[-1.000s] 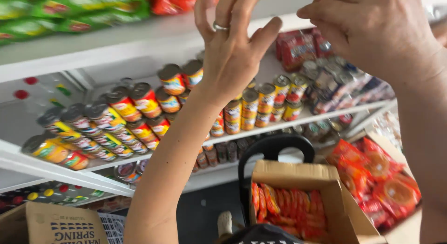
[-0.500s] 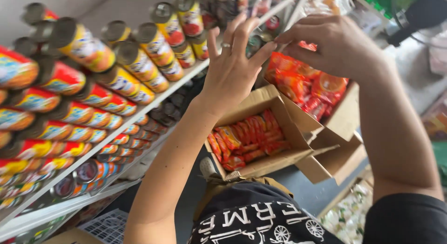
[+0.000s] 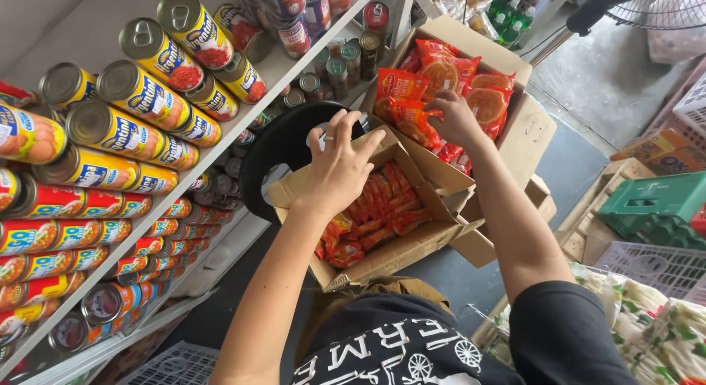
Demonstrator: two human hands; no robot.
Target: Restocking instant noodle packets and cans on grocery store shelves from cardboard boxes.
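Both hands dropped from shelf height to the carton (image 3: 412, 245). Cans shelf (image 3: 110, 150) is left of carton. L hand (image 3: 342, 164), fingers spread, rests on its flap; R hand (image 3: 452, 116) pinches an orange packet (image 3: 412, 116) behind carton. Step: grabbing packets; lift needs firm grip.

Place: this was a small grocery shop.
Evidence: stocked tin cans (image 3: 140, 98) lined the shelf (image 3: 88, 17); snack-packet cartons (image 3: 412, 245) sat just right of it.

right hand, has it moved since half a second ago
Yes. The right hand came down from above the near carton onto the orange packets in the carton behind.
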